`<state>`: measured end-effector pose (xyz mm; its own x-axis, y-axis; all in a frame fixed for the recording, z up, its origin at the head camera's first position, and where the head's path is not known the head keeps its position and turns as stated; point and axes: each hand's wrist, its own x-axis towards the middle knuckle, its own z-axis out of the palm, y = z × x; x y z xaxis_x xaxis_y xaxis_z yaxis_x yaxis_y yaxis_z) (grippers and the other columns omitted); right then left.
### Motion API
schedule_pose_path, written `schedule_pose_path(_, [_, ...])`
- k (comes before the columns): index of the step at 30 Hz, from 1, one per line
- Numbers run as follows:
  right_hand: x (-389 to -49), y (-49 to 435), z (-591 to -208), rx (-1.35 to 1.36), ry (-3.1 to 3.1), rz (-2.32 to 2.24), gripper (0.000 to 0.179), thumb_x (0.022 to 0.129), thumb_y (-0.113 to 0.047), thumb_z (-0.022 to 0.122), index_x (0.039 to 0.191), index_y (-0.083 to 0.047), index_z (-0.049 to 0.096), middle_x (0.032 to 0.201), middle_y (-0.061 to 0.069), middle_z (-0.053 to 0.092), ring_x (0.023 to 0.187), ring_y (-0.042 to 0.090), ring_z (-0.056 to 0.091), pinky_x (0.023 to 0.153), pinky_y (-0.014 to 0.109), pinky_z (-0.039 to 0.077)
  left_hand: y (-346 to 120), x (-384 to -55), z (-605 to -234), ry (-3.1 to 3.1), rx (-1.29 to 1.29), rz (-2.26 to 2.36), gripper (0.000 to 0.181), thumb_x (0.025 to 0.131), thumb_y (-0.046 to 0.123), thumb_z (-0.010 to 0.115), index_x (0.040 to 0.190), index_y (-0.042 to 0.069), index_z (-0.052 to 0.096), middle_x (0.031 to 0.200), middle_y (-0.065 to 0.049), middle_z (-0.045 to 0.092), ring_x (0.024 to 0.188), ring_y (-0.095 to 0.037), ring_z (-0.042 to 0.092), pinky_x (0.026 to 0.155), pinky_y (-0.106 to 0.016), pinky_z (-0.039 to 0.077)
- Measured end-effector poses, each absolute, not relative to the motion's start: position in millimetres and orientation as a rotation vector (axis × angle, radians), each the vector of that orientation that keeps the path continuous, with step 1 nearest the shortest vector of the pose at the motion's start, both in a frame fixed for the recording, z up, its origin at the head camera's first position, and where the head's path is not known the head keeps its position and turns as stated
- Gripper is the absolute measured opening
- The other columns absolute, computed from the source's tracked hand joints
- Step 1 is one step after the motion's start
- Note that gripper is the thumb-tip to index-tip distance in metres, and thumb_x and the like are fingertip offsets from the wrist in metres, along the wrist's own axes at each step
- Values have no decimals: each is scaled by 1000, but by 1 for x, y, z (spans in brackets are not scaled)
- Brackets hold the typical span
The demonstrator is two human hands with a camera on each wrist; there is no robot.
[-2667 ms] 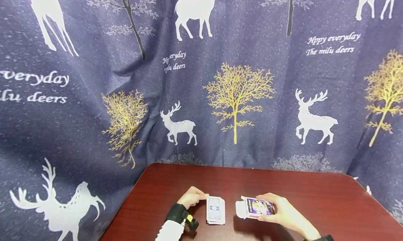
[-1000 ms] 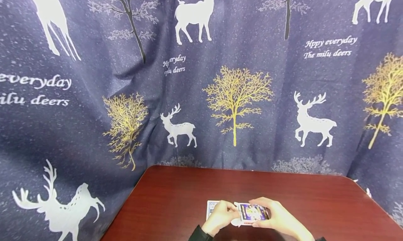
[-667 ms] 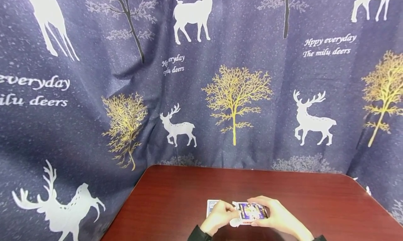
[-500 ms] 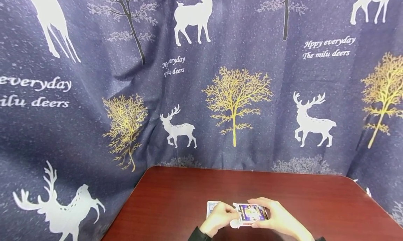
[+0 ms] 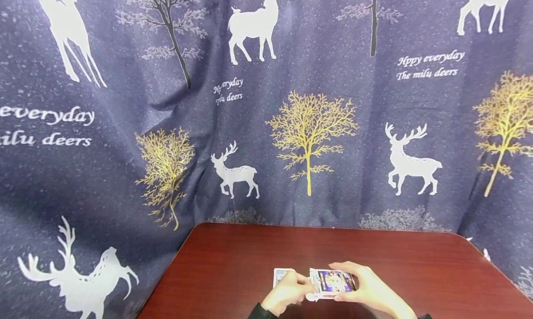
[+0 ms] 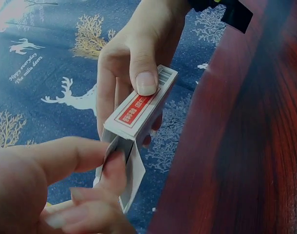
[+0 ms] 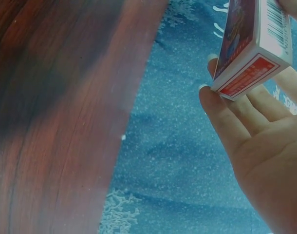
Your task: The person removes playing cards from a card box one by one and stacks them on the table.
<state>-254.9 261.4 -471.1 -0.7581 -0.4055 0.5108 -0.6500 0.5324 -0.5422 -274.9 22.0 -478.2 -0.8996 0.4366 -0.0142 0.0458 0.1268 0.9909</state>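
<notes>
On the red table, in the head view, some cards lie partly hidden by the left hand. That hand has come over from beside them to the open end of the box, which the right hand holds. From the left wrist, the left fingers pinch a small flap, so the box's mouth now gets the work. From the right wrist, the right fingers grip the box near a red label.

Bare hands, black left wristband, angular black right wristband
</notes>
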Motion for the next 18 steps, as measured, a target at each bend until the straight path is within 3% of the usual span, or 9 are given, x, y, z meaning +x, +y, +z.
schedule_pose_path(7, [-255,267,-473,913,-2411,1108,55,73,-30,83,122,-19,63,109,0,69,86,1,60,70,20,49,17,-275,-477,2080,480,1781,20,77,5,67,86,-13,69,52,11,45,42,0,32,40,-14,24])
schedule_pose_path(13, [-256,270,-474,943,-2394,1225,55,74,-23,83,123,-10,62,109,3,68,85,2,61,70,21,50,8,-278,-476,2114,561,1750,23,77,7,67,87,-14,68,53,12,48,45,1,42,44,-14,32])
schedule_pose_path(18, [-259,272,-475,956,-2376,1179,55,73,-23,83,122,-9,63,108,3,68,85,2,61,70,21,49,-1,-282,-475,2064,576,1760,26,79,6,66,92,-17,65,63,10,52,50,0,43,48,-15,35])
